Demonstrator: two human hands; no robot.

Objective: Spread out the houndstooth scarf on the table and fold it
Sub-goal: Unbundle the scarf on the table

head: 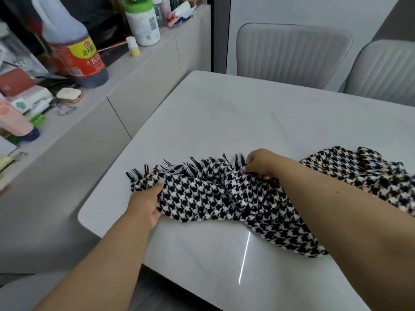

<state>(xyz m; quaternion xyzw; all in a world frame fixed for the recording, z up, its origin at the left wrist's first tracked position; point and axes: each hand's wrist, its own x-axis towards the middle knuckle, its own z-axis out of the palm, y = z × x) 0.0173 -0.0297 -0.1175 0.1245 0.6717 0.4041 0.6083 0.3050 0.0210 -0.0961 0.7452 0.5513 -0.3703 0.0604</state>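
Observation:
A black-and-white houndstooth scarf (202, 194) lies rumpled across the white table (224, 122), its fringed end pointing to the far left and the rest bunched off to the right (350, 167). My left hand (146, 203) grips the near left corner of the fringed end, fingers tucked under the cloth. My right hand (258, 163) pinches the far edge of the same end beside the fringe. The cloth between my hands is creased and partly twisted.
A grey sideboard (125, 90) runs along the left, crowded with a large soy-sauce bottle (74, 48), a green-capped white bottle (142, 21) and small items. Two pale padded chairs (292, 52) stand behind the table's far edge.

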